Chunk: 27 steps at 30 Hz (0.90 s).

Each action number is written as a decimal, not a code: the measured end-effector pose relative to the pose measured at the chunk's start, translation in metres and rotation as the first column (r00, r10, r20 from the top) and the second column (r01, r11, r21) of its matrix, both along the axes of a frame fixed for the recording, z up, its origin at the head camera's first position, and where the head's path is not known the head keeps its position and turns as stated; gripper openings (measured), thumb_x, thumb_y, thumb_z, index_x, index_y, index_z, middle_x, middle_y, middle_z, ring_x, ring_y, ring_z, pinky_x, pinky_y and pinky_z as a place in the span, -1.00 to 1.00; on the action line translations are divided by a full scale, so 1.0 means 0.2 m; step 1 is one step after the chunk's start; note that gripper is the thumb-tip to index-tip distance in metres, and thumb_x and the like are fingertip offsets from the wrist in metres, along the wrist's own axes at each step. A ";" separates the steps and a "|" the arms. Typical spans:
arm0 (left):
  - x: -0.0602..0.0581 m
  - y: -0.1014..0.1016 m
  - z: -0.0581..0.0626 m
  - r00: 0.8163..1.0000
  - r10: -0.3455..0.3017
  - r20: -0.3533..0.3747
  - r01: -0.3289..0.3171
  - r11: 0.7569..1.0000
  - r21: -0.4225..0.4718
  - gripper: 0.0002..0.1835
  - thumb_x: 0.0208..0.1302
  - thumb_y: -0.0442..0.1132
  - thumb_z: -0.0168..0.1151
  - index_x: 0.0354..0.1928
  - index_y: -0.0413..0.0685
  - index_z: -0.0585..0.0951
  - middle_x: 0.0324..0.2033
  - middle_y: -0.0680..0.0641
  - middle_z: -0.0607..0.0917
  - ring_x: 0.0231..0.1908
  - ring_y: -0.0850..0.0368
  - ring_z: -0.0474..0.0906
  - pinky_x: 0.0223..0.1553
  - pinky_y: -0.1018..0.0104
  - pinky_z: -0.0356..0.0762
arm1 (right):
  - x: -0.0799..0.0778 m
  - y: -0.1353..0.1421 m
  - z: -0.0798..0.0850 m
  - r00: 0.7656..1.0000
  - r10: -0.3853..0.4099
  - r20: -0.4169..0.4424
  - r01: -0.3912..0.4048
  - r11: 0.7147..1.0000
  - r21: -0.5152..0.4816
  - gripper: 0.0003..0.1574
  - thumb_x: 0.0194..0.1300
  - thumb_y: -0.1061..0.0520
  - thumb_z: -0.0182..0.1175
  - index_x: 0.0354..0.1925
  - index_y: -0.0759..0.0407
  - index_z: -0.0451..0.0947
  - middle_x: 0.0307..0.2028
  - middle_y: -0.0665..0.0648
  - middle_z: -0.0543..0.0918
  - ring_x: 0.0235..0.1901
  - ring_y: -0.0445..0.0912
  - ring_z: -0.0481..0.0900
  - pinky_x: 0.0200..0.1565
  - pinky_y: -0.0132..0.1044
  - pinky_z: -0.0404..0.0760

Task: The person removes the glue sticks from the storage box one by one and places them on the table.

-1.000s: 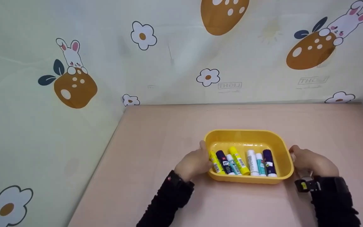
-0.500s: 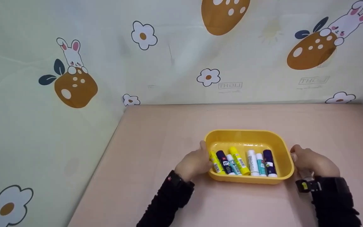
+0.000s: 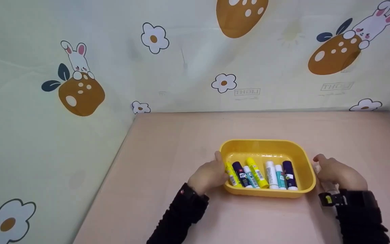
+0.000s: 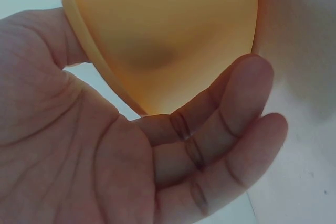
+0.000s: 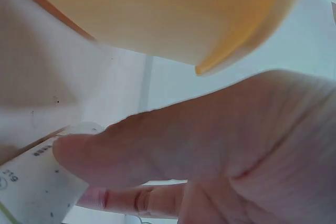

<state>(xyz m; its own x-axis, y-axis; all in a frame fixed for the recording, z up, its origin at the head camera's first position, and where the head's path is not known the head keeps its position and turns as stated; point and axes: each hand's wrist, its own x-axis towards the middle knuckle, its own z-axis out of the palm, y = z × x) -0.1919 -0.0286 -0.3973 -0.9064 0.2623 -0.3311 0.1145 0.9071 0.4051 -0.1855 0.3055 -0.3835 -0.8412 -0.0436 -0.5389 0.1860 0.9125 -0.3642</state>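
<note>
A yellow plastic tray [image 3: 262, 145] stands on the table with several glue sticks [image 3: 271, 174] side by side in it, in yellow, dark purple, white and teal. At the tray's left end my left hand [image 3: 208, 174] grips it. In the left wrist view, the thumb lies over the rim and the curved fingers [image 4: 247, 87] are along the outer wall. Just off the right end is my right hand [image 3: 337, 173]. The right wrist view shows it pinching a white glue stick [image 5: 42, 182] marked 21g, with the thumb on top; the hand mostly hides it in the head view.
The pinkish table [image 3: 168, 145] extends around the tray on all sides. Behind it and to the left rise pale walls [image 3: 188, 67] printed with rabbits, flowers and brown fruit. Each sleeve carries a black wrist strap [image 3: 354, 198].
My right hand has shifted slightly right, away from the tray's rim. The left hand, the tray and the glue sticks inside have stayed in place.
</note>
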 end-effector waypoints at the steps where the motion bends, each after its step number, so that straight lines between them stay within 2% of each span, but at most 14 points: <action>1: 0.00 0.00 0.00 1.000 0.005 0.005 -0.005 1.000 0.001 -0.17 0.21 -0.17 0.09 0.38 -0.33 -0.10 -0.42 -0.09 0.51 -0.51 0.09 0.41 -0.41 0.27 0.37 | 0.00 0.00 0.00 1.000 0.006 -0.007 -0.006 1.000 0.006 -0.25 0.09 0.25 -0.01 0.24 0.40 0.04 -0.15 0.46 0.40 -0.28 0.17 0.40 -0.24 0.03 0.46; 7: 0.00 0.01 0.00 0.999 0.028 0.032 -0.028 1.000 0.001 -0.17 0.22 -0.16 0.09 0.39 -0.28 -0.10 -0.46 -0.08 0.50 -0.54 0.09 0.39 -0.46 0.29 0.34 | 0.00 -0.01 0.03 0.999 0.003 -0.053 -0.003 1.000 0.016 -0.25 0.13 0.29 -0.03 0.27 0.43 -0.02 -0.06 0.59 0.28 -0.25 0.24 0.40 -0.24 0.10 0.52; 12: 0.00 0.00 0.00 0.999 0.031 0.036 -0.031 1.000 0.003 -0.16 0.23 -0.15 0.10 0.40 -0.28 -0.11 -0.45 -0.09 0.50 -0.54 0.09 0.39 -0.45 0.29 0.33 | 0.02 -0.05 0.07 0.987 -0.009 -0.158 0.015 0.999 0.041 -0.25 0.15 0.29 -0.06 0.28 0.45 -0.01 -0.04 0.60 0.25 -0.22 0.26 0.38 -0.11 0.23 0.44; 15: 0.00 0.00 0.00 0.999 0.023 0.025 -0.023 1.000 0.009 -0.15 0.21 -0.15 0.10 0.39 -0.31 -0.11 -0.46 -0.09 0.50 -0.55 0.09 0.40 -0.46 0.29 0.33 | 0.03 -0.09 0.09 0.966 -0.013 -0.258 0.027 0.998 0.049 -0.30 0.22 0.25 -0.11 0.30 0.43 0.00 0.02 0.61 0.23 -0.16 0.32 0.39 -0.08 0.28 0.40; 21: 0.00 0.00 0.00 1.000 0.019 0.021 -0.019 1.000 0.012 -0.13 0.20 -0.15 0.10 0.39 -0.33 -0.13 -0.49 -0.09 0.51 -0.56 0.08 0.39 -0.49 0.28 0.32 | 0.04 -0.21 0.10 0.896 0.003 -0.444 0.009 1.000 0.026 -0.42 0.34 0.20 -0.11 0.27 0.40 0.11 0.08 0.57 0.25 -0.05 0.37 0.34 -0.04 0.31 0.37; 27: 0.00 0.00 0.00 0.999 0.031 0.032 -0.031 0.999 0.012 -0.12 0.21 -0.16 0.10 0.40 -0.30 -0.15 -0.50 -0.08 0.50 -0.57 0.09 0.38 -0.49 0.29 0.31 | 0.04 -0.33 0.07 0.883 0.067 -0.464 -0.082 0.997 -0.011 -0.49 0.33 0.20 0.02 0.20 0.34 0.26 0.08 0.46 0.35 -0.03 0.25 0.39 0.04 0.26 0.38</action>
<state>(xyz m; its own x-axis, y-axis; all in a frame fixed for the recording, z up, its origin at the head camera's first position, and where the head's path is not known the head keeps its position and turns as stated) -0.1924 -0.0281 -0.3982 -0.9032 0.2385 -0.3568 0.0734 0.9050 0.4190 -0.1781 0.2394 -0.3692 -0.9883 -0.1256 -0.0867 -0.0782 0.9047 -0.4189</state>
